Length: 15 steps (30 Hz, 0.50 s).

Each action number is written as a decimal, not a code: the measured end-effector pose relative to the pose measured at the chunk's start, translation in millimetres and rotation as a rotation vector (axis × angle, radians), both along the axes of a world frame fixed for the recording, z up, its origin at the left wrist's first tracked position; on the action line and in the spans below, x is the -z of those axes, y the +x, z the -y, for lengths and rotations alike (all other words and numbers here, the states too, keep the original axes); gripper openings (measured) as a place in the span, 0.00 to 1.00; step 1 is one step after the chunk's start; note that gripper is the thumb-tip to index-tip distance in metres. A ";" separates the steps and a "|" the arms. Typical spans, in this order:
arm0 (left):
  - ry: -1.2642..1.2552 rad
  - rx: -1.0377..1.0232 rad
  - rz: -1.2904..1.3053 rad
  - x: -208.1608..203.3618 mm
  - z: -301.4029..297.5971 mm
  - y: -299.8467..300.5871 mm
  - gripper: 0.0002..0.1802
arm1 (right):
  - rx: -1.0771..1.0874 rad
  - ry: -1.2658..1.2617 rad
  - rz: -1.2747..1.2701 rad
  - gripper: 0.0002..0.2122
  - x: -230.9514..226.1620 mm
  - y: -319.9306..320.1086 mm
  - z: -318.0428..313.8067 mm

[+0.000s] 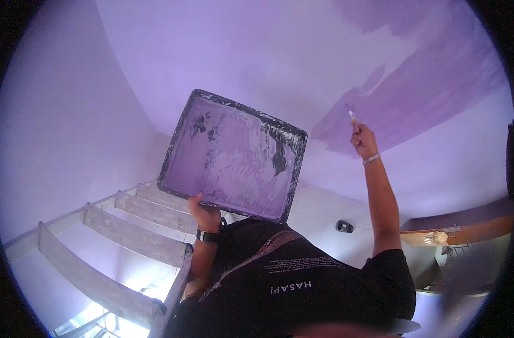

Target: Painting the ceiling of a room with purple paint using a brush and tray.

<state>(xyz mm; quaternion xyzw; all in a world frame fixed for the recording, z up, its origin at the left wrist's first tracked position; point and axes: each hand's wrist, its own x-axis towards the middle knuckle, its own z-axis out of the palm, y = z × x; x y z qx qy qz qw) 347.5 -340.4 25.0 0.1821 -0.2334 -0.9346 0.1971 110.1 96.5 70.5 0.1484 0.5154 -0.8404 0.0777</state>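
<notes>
Gripping a paint-crusted rectangular tray, the left hand is near a scuffed ladder while the right hand pinches a brush.

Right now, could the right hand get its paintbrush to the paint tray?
Probably yes: the left hand holds the paint tray with its paint-smeared inside uncovered, and nothing visible blocks the way from the right hand and its paintbrush.

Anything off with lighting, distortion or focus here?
Head view: glare burns out the lower left beyond the ladder, whose rungs bow through the fisheye; black surrounds the image circle; purple tints the scene. Also head view: paint tray reads clearly, lower edge blurred.
</notes>
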 end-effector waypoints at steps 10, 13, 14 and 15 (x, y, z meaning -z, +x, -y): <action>0.025 -0.066 0.016 18.4 16.2 -1.4 0.19 | 0.269 0.335 -0.700 0.07 -195.5 3.4 45.2; 0.011 -0.066 0.028 8.9 11.9 -1.1 0.18 | 0.198 0.964 -0.707 0.06 -110.0 -22.5 8.2; -0.003 -0.049 0.021 3.9 9.0 -2.4 0.17 | 0.177 1.072 -0.599 0.06 -68.1 -28.6 -6.4; -0.003 -0.052 0.020 2.2 8.1 -2.3 0.17 | 0.141 1.171 -0.496 0.06 -36.7 -30.9 -13.0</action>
